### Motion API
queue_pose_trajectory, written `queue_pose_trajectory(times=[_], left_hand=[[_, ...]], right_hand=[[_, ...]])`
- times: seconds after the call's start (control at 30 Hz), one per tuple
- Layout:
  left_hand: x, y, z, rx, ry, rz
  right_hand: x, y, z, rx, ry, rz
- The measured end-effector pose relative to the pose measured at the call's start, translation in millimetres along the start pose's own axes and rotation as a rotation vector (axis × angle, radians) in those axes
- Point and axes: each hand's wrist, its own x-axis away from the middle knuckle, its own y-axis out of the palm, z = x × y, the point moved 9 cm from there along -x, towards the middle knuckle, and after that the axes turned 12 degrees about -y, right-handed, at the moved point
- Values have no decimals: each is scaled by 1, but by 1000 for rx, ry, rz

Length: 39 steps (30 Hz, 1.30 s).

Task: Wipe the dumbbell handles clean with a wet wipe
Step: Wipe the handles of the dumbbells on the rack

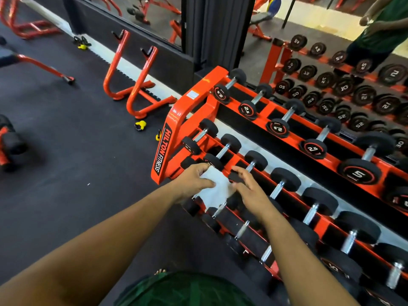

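Note:
A white wet wipe (215, 187) is stretched flat between my two hands above the left end of a red three-tier dumbbell rack (174, 127). My left hand (194, 177) pinches the wipe's left edge between thumb and fingers. My right hand (247, 186) holds its right edge with the thumb, the fingers spread and fairly straight. Black dumbbells with silver handles (277, 189) lie in rows on every tier. The wipe hangs just above the lower-tier handles (219, 209) and covers part of one of them.
A mirror behind the rack reflects the dumbbells and a person in green (384, 25). Red stands (136, 82) rise from the dark rubber floor (84, 164) to the left, with yellow clips (140, 125) beside them. More red equipment lies at the far left.

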Motion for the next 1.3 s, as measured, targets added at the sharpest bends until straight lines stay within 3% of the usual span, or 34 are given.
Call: queue_pose_trajectory(times=[0.1, 0.17, 0.27, 0.33, 0.4, 0.57, 0.77, 0.97, 1.13, 1.3], left_hand=[[-3, -7, 10, -45, 25, -54], [-5, -17, 15, -30, 22, -40], [-7, -34, 5, 133, -8, -10], [-6, -31, -21, 379, -121, -87], [-2, -19, -44, 479, -212, -168], [2, -21, -44, 250, -93, -105], [7, -48, -10, 136, 64, 39], [8, -56, 2, 13, 106, 114], [10, -59, 1, 87, 83, 199], [10, -54, -2, 224, 53, 81]], right_hand=[[-9, 28, -20, -70, -43, -142], [-12, 36, -25, -45, -66, -149], [-15, 35, -27, -141, -38, 25], [-13, 39, -21, -303, 35, 132], [-12, 48, -12, -387, 109, 196], [-7, 57, -9, -442, 201, 247], [-18, 43, -33, -376, 74, 183], [-27, 31, -51, -283, 0, 208], [-23, 35, -52, -346, -2, 294], [-20, 41, -49, -315, 8, 258]])
